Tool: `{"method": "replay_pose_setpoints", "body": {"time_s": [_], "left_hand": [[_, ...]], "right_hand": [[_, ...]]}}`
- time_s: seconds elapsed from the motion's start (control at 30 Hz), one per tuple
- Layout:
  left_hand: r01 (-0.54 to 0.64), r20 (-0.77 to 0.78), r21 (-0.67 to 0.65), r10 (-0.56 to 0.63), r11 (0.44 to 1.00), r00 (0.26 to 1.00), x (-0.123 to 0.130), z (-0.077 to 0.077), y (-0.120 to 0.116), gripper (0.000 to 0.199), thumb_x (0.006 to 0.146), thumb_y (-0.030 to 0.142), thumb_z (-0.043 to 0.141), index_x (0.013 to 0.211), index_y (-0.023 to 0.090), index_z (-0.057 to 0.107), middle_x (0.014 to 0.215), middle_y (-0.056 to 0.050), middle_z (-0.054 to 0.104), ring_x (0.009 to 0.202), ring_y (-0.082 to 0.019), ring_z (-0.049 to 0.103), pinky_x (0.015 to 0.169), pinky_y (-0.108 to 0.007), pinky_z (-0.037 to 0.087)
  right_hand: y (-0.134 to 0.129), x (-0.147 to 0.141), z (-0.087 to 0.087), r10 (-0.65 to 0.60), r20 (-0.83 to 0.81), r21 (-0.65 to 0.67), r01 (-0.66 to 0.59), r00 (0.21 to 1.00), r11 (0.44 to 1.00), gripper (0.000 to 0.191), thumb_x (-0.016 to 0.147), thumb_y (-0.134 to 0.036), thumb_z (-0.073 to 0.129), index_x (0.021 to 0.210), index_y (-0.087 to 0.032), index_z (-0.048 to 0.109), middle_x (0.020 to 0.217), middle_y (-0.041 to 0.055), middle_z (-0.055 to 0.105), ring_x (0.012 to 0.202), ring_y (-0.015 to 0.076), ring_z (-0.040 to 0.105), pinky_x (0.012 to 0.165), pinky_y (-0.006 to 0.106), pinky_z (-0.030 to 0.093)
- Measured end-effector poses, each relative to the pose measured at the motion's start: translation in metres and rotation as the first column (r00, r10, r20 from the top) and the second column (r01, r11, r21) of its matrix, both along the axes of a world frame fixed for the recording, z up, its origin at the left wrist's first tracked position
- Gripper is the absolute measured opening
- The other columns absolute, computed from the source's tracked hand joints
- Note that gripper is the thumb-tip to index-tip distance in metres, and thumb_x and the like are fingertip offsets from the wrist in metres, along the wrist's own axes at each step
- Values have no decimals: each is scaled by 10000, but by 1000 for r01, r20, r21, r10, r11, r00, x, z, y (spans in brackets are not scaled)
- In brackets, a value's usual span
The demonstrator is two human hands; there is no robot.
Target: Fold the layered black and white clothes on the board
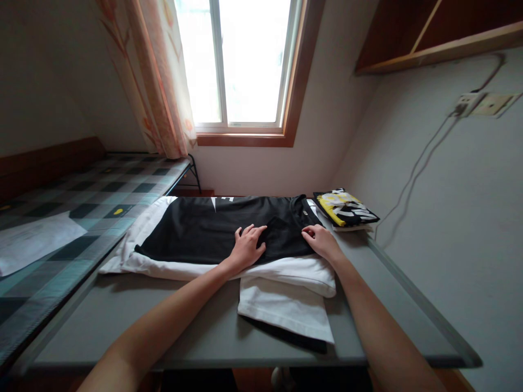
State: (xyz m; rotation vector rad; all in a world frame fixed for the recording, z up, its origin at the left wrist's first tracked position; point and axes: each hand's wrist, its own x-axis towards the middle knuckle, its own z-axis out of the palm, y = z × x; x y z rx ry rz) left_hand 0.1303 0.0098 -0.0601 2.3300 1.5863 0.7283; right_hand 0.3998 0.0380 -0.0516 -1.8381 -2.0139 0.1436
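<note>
A black garment [196, 228] with white lettering at its far edge lies folded lengthwise over a white garment [175, 269] on the grey table [196, 321]. Toward the near edge, a white sleeve [286, 307] with a black layer under it sticks out. My left hand [248, 246] rests on the middle of the black cloth, its fingers spread. At the right end, near the collar, the fingers of my right hand [321, 239] are pinched together at the edge of the black garment.
Folded clothes [345, 208] in black, yellow and white sit at the table's back right corner. On the left is a bed with a checked cover [134, 188] and a paper sheet [41, 239]. A wall with a cable [412, 179] bounds the right side.
</note>
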Motion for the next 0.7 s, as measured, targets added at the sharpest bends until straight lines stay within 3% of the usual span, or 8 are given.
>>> {"method": "replay_pose_setpoints", "body": {"time_s": [0.2, 0.7], "left_hand": [[7, -16, -5, -7, 1000, 1000, 0, 4, -2, 301, 892, 293, 568, 1178, 290, 662, 1389, -33, 605, 1364, -257, 446, 1173, -536, 191], [11, -40, -2, -12, 1000, 999, 1, 6, -5, 311, 898, 294, 562, 1192, 284, 660, 1380, -45, 600, 1348, -255, 449, 1169, -527, 199]], "right_hand": [[-1, -1, 2, -3, 1, -18, 3, 1000, 1000, 241, 891, -288, 546, 982, -204, 752, 922, 74, 708, 866, 194, 647, 780, 281, 443], [0, 0, -1, 6, 5, 3, -6, 1000, 1000, 224, 889, -287, 555, 976, -212, 748, 891, 58, 687, 827, 179, 635, 747, 268, 434]]}}
